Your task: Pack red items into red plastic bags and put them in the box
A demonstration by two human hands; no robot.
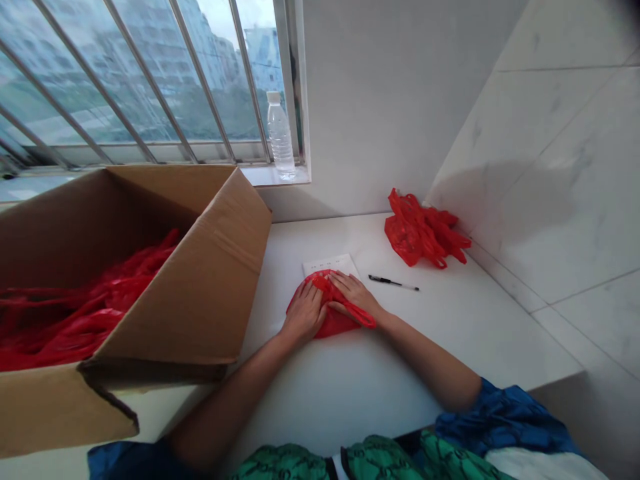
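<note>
A red plastic bag (336, 325) lies bunched and partly flattened on the white tabletop in front of me. On its left side rests my left hand (304, 312), palm down, with the fingers stretched over the plastic. My right hand (354, 293) lies on the upper right part of the bag, fingers extended towards the upper left and thumb apart. A strip of the bag, looking like a handle, crosses below the right hand towards the wrist. The palms hide part of the bag. Just beyond it, a white printed paper (327, 263) is partly covered.
At left, a large open cardboard box (200, 293) holds a heap of red plastic bags (100, 307). A black-and-clear pen (394, 283) lies right of my hands. More red bags (425, 230) sit against the tiled wall. A water bottle (281, 137) stands on the windowsill.
</note>
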